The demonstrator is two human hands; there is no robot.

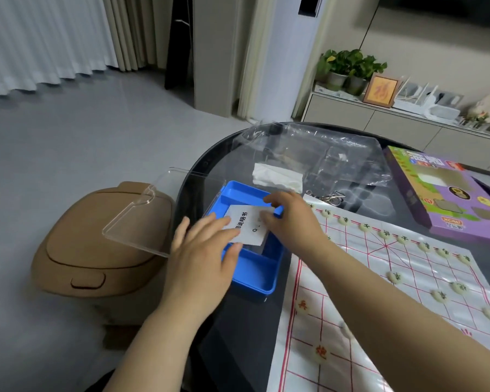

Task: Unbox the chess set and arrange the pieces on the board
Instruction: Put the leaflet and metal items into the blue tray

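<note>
Right forearm (pixel 379 301) crosses the board (pixel 425 267), pieces (pixel 457 287) just beside it. Left hand (pixel 201 250) and right hand (pixel 289 219) both have fingers pinching the leaflet (pixel 248 226) over the blue tray (pixel 255 275). Risk: an arm sweep scatters pieces or knocks the overhanging clear lid (pixel 142 219) off the counter (pixel 238 335).

Blue box (pixel 255 281) open, white leaflet (pixel 248 224) atop; pale round pieces (pixel 403 239) on red-lined board (pixel 337 278).
</note>
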